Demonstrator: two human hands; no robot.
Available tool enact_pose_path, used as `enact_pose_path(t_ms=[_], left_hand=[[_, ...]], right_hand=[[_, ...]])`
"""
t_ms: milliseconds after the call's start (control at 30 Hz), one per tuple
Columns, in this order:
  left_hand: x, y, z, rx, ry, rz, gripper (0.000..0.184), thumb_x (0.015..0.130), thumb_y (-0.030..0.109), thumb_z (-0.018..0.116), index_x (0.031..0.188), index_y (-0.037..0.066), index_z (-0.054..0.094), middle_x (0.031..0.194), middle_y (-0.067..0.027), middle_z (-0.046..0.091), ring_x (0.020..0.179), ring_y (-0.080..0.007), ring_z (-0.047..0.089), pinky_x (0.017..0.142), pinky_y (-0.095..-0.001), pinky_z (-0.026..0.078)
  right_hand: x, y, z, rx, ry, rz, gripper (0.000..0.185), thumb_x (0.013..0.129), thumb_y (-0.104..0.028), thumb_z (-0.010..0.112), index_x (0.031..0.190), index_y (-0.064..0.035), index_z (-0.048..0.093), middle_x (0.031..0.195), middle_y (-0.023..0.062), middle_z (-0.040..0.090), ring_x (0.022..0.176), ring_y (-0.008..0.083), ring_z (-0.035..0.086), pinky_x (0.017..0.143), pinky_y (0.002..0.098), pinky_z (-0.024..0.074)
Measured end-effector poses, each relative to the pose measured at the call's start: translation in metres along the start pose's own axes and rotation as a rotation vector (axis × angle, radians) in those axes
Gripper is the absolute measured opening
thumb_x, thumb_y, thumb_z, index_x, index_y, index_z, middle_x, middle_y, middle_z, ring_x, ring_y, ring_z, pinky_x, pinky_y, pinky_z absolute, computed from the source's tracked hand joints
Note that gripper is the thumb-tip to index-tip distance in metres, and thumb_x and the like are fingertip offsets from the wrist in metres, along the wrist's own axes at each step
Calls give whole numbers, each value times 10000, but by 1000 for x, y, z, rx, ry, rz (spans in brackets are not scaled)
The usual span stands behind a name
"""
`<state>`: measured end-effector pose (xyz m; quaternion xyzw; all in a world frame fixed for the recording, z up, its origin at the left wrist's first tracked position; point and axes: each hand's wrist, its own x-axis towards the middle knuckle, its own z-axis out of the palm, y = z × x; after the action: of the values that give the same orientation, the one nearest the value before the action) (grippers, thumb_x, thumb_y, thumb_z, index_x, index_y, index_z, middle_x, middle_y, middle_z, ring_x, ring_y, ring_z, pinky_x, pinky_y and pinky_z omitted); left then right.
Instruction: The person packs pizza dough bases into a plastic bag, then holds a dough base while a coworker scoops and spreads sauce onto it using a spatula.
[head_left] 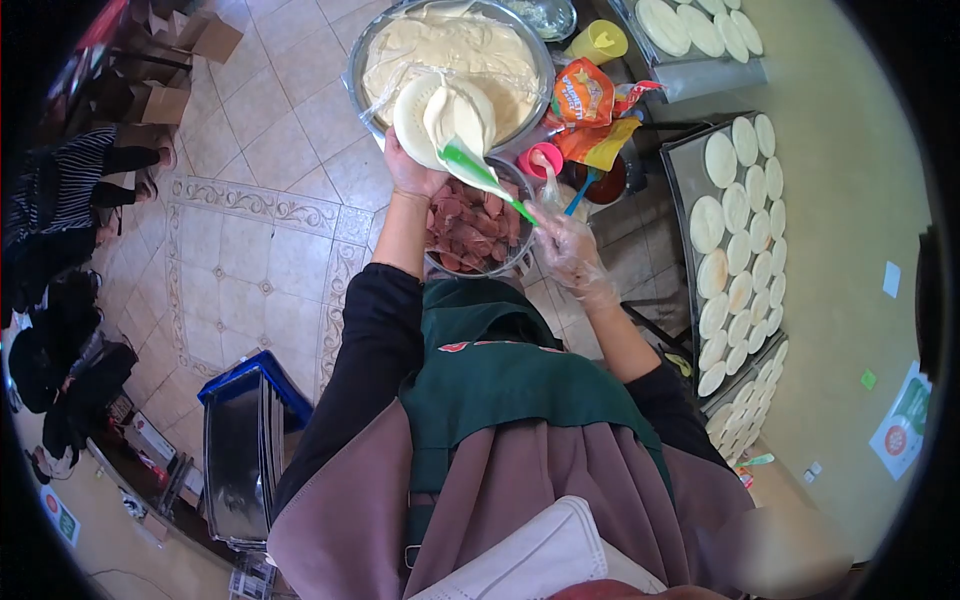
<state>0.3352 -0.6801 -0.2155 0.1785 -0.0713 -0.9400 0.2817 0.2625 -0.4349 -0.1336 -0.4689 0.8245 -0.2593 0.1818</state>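
Observation:
My left hand (412, 168) holds a round, pale pizza crust (411, 108) with small holes in its surface. The crust is over the near edge of a large metal bowl (546, 62) of thick cream-coloured spread (420, 45). In my right hand (566, 246), which wears a clear plastic glove, is the handle of a green spatula (470, 163). Its blade touches a mound of spread (455, 112) on the crust. Below the crust stands a clear bowl of reddish-brown meat slices (470, 228), partly hidden by the crust and the spatula.
To the right are a pink cup (541, 160), a spaghetti sauce pouch (583, 93), a yellow cup (598, 42) and a blue-handled utensil (582, 192) in red sauce. Trays of pale crusts (738, 208) line the right side. Stacked dark trays (238, 455) stand lower left. People are at far left.

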Motion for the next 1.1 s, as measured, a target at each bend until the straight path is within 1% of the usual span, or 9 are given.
enact_pose_path(t_ms=[133, 267, 333, 500, 600, 733, 967, 1067, 1100], left_hand=[[-3, 15, -9, -29, -36, -102, 612, 880, 446, 269, 1328, 49, 393, 1346, -148, 428, 1229, -343, 412, 1042, -481, 312], [-3, 31, -17, -10, -103, -152, 605, 889, 436, 264, 1335, 45, 382, 1353, -155, 420, 1236, -345, 409, 1045, -478, 312], [-3, 38, -18, 6, -126, -224, 594, 900, 425, 262, 1337, 38, 375, 1348, -165, 423, 1226, -344, 422, 1037, -471, 330], [-1, 54, -24, 39, -192, -415, 582, 905, 408, 277, 1330, 24, 380, 1322, -185, 444, 1190, -345, 461, 1018, -456, 363], [0, 60, -21, 111, -137, -497, 545, 904, 369, 293, 1282, 1, 427, 1261, -193, 496, 1134, -336, 509, 981, -443, 405], [4, 67, -26, 148, -145, -603, 496, 906, 311, 309, 1227, -31, 472, 1198, -199, 544, 1084, -328, 550, 949, -429, 439], [-6, 73, -29, 108, -83, -537, 550, 884, 367, 316, 1270, -4, 445, 1256, -190, 505, 1135, -329, 514, 975, -445, 414], [-12, 85, -42, 134, -26, -407, 595, 873, 412, 300, 1298, 12, 421, 1290, -187, 477, 1162, -345, 488, 989, -470, 394], [-15, 92, -48, 57, -118, -354, 611, 878, 428, 294, 1313, 11, 394, 1309, -192, 453, 1180, -355, 467, 999, -479, 380]], right_hand=[[-4, 1, -19, 363, -28, -5, 347, 849, -56, 496, 1185, -102, 571, 864, 135, 626, 746, 271, 603, 650, 375, 465], [12, 10, -37, 314, 128, -135, 342, 859, -34, 476, 1184, -89, 564, 847, 119, 642, 744, 224, 616, 660, 324, 466], [23, 1, -58, 361, -70, 258, 318, 878, -32, 478, 1186, -49, 555, 885, 76, 666, 760, 137, 596, 683, 298, 465], [50, 1, -74, 98, 41, 80, 301, 864, -52, 519, 1158, -79, 577, 843, 198, 623, 704, 311, 609, 656, 315, 478], [63, -9, -91, -13, -50, 118, 308, 856, -44, 524, 1155, -91, 583, 849, 196, 627, 742, 315, 622, 659, 329, 478], [76, -1, -97, -336, -135, -22, 316, 869, -93, 503, 1163, -174, 584, 845, 171, 626, 732, 340, 595, 645, 389, 467], [85, 5, -107, -525, -215, -110, 330, 863, -99, 500, 1166, -200, 581, 826, 167, 618, 712, 355, 578, 631, 418, 460], [87, 6, -96, -496, -246, -58, 334, 866, -102, 495, 1176, -197, 573, 833, 165, 618, 737, 351, 583, 637, 423, 461], [89, 6, -88, -479, -227, -34, 333, 870, -115, 492, 1184, -196, 565, 838, 161, 618, 753, 348, 587, 643, 426, 463]])
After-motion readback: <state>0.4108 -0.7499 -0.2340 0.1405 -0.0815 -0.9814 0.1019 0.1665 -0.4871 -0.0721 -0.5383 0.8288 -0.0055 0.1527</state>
